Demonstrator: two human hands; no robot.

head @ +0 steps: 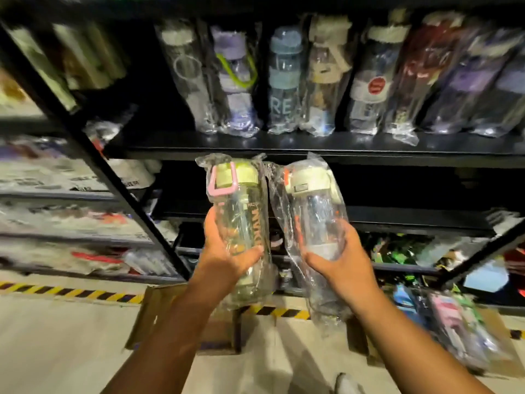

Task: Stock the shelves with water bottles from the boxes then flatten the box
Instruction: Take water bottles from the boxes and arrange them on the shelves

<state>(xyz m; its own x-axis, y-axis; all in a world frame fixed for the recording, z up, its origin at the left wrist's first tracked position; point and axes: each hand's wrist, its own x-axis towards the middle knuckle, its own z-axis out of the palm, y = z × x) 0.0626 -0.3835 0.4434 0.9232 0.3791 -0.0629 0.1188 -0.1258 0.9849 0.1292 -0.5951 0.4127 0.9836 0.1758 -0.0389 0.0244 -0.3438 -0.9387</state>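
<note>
Cardboard box (159,311) sits on the pale floor (56,336) at lower centre, beneath the arms. Mid-frame, the left hand (227,251) grips a green-lidded bottle (241,211) and the right hand (338,260) a cream-lidded bottle (315,206), both bagged and upright, probably ready for the black shelf (284,143) beyond, already lined with bottles.
</note>
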